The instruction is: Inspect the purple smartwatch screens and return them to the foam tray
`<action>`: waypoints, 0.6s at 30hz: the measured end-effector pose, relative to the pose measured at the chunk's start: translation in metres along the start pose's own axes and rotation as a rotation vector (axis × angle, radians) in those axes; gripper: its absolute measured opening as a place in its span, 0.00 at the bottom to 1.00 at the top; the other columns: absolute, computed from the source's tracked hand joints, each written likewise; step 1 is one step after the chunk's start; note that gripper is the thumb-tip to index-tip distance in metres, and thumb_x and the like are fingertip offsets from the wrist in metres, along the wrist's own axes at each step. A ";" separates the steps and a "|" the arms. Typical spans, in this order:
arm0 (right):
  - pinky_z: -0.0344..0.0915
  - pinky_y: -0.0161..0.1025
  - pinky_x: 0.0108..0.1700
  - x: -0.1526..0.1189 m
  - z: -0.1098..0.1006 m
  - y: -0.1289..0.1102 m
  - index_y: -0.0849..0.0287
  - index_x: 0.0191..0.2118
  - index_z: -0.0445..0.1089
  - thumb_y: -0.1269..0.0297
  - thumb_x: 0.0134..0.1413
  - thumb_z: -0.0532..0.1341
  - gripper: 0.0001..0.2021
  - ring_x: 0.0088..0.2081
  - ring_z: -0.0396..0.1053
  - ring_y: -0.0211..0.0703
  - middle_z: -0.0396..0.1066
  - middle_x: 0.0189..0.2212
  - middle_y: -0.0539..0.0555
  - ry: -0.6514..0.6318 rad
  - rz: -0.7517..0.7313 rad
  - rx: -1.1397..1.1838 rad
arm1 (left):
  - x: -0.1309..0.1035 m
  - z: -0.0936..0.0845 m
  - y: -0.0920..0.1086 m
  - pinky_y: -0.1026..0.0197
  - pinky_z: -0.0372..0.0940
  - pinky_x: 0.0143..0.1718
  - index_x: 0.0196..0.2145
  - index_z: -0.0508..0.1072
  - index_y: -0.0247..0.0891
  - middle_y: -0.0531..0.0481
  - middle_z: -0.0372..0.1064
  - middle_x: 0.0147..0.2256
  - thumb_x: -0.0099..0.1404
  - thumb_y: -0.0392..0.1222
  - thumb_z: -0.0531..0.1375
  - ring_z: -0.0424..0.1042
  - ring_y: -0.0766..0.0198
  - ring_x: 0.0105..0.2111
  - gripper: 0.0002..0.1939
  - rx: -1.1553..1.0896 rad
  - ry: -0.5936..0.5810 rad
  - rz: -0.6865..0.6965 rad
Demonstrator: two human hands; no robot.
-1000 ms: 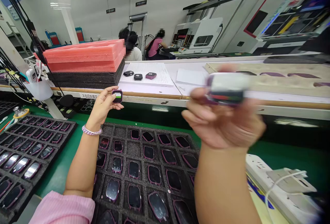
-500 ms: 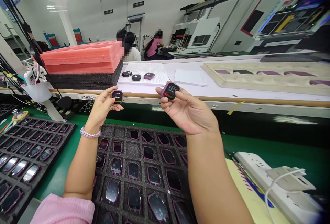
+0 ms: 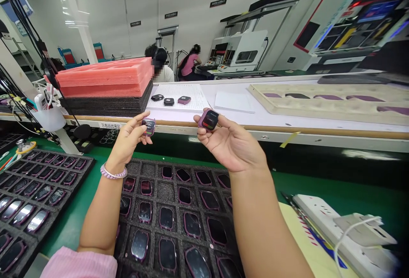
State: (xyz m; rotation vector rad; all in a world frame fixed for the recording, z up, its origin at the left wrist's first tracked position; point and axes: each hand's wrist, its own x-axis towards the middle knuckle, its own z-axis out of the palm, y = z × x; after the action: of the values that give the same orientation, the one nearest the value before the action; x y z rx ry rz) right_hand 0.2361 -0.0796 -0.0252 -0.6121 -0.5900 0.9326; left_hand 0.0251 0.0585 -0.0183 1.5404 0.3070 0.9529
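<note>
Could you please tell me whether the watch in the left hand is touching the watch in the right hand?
Apart: the head view shows a clear gap, with the shelf edge visible between the left watch and the right watch.

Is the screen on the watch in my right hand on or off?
On, it appears: the watch in your right hand shows a reddish strip low on its dark screen.
</note>
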 end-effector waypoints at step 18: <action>0.77 0.33 0.34 0.001 -0.005 0.000 0.57 0.45 0.75 0.63 0.54 0.72 0.13 0.35 0.74 0.42 0.76 0.41 0.56 -0.087 -0.079 -0.108 | -0.098 0.056 0.073 0.54 0.72 0.52 0.52 0.78 0.43 0.38 0.75 0.47 0.60 0.62 0.70 0.77 0.50 0.47 0.28 -0.191 -0.843 -0.145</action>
State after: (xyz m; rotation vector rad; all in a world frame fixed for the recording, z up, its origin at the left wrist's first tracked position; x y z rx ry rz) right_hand 0.2398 -0.0799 -0.0286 -0.6423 -0.7405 0.8602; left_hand -0.0201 -0.0632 0.0150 1.5762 -0.2656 0.1586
